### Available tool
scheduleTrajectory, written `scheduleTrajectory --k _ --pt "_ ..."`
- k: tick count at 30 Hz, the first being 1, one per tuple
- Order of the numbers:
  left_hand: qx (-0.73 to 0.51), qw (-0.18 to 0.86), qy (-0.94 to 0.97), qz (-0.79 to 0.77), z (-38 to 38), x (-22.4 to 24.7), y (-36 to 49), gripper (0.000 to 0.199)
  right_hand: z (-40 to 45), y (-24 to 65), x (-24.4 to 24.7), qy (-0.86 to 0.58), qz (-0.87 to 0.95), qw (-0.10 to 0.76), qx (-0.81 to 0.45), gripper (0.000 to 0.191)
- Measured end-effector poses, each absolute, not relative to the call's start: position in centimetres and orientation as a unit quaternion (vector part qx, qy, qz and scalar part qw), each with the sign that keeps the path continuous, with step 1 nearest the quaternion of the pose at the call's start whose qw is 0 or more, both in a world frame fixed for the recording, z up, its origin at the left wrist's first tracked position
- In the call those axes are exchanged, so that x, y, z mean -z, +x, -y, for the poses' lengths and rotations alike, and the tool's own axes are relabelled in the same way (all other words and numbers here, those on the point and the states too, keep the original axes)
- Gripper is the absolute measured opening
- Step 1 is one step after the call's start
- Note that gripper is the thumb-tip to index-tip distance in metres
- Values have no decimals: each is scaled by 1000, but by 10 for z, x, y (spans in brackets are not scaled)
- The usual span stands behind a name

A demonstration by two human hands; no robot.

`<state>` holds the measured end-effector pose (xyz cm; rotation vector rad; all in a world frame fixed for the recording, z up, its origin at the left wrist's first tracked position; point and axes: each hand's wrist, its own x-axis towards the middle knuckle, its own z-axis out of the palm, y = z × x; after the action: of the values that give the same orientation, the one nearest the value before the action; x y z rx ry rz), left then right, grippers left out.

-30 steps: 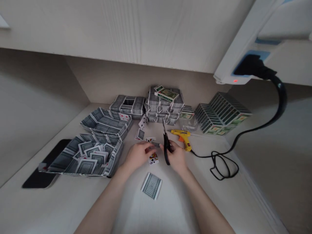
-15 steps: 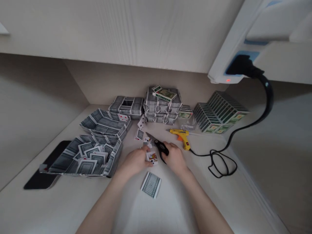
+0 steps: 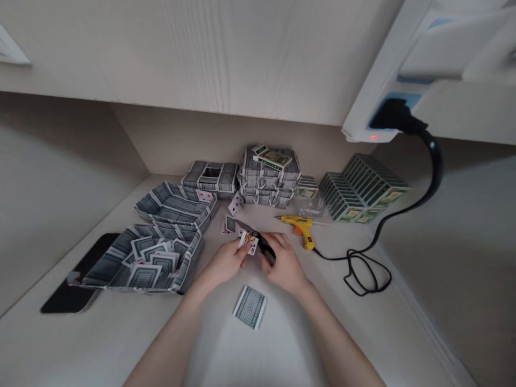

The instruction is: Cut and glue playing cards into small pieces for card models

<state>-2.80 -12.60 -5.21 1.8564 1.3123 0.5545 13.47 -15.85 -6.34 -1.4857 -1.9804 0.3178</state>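
My left hand (image 3: 229, 260) pinches a playing card (image 3: 249, 243), face side up, above the table. Close by, my right hand (image 3: 282, 262) is closed round the black handles of a pair of scissors (image 3: 265, 248). Their blades point away to the left, just behind the card, which partly covers them; whether they touch it I cannot tell. Beyond the blades lie a few cards and cut pieces, among them a small back-side piece (image 3: 230, 224). Nearer to me, a folded-edge card (image 3: 250, 307) rests back side up between my forearms.
On the left, an open card-built box (image 3: 189, 263) holds loose cards, partly over a black flat slab (image 3: 66, 301). Card-built boxes (image 3: 269, 180) stand at the back. Right of my hands lies a yellow glue gun (image 3: 302, 228), its black cord (image 3: 350, 255) looping; stacked card packs (image 3: 363, 188) stand behind.
My left hand has lifted the playing card off the table toward the scissors. My right hand has brought the scissors slightly left, so their blades are now partly behind the card.
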Motion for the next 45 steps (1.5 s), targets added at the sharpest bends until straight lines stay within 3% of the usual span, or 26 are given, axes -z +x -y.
scheduleTrajectory --k 3,10,16,22,27,31,36,45 --pt "-241 395 735 -495 127 54 -26 40 163 127 61 -520 773 334 -144 64" --pt "-278 384 754 -454 129 52 -26 28 157 129 73 -541 727 382 -181 48" --pt "-352 462 689 -434 119 61 -29 53 155 132 74 -513 683 442 -273 48" --pt "-375 526 644 -410 112 65 -28 49 153 134 82 -503 683 447 -286 49" --pt "-414 573 578 -408 112 62 -25 37 154 132 79 -492 680 466 -279 37" --pt "-437 613 503 -424 117 59 -18 28 157 124 76 -474 612 501 -387 25" --pt "-473 645 437 -412 123 61 -8 28 157 117 72 -421 451 560 -553 30" --pt "-487 662 435 -369 124 62 -8 22 156 122 58 -402 331 599 -609 28"
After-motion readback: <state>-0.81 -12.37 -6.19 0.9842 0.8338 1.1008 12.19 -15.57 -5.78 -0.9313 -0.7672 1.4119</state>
